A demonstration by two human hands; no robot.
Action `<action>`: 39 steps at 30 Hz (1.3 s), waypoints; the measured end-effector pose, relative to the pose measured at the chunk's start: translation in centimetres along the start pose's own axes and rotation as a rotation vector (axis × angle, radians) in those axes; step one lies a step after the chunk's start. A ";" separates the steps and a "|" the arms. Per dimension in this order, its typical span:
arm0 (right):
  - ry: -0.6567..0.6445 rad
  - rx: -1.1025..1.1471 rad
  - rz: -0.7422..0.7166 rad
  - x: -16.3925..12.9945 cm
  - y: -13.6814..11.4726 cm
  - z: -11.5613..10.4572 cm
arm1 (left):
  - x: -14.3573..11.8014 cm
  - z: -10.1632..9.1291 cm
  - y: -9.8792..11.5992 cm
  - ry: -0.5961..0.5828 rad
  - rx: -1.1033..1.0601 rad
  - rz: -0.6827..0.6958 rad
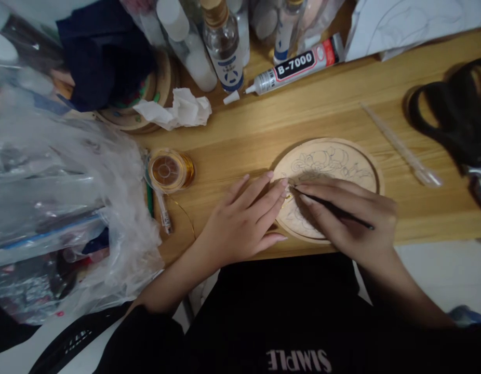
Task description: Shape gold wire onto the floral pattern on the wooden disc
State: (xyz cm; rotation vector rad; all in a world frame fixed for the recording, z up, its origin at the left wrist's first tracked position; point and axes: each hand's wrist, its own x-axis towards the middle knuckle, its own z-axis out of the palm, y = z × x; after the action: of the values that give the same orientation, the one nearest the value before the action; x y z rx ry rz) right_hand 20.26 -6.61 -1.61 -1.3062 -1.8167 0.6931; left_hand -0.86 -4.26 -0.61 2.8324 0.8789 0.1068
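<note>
Black shirt [279, 311] nearest, the left hand [240, 228] rests slightly parted fingers on the left edge of a patterned wooden disc [322, 163] on the table [232, 135], while the right hand [357, 218] pinches a dark stick [344, 212] above it.

Dim, soft light reaches my surface [232, 137], seemingly from the right, since the round wooden board [326, 162] throws a shadow off its far left edge and the black strap [417, 104] darkens the wood to its left. Pale glare streaks the clear plastic bags [119, 182] at left, while my black top [279, 311] sinks to near-black. Detail softens around my right hand [353, 213], and the far left corner looks stretched and blurred, though the glue tube's [298, 65] large letters read clearly.
</note>
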 end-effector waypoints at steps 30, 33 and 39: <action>-0.104 -0.094 -0.106 1.0 0.0 -1.0 | 0.1 -0.6 -0.5 -0.007 -0.084 -0.048; -0.087 -0.056 -0.063 0.9 0.0 -0.9 | 0.0 -0.5 -0.3 0.000 -0.085 -0.067; -0.091 -0.009 -0.004 0.9 0.2 -0.8 | -0.2 -0.1 -0.4 0.020 -0.047 -0.049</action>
State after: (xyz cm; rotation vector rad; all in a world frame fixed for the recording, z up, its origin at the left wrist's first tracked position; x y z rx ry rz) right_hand 20.92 -5.71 -1.11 -1.2959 -1.8965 0.7540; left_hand -1.27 -4.09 -0.55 2.7687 0.9371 0.1483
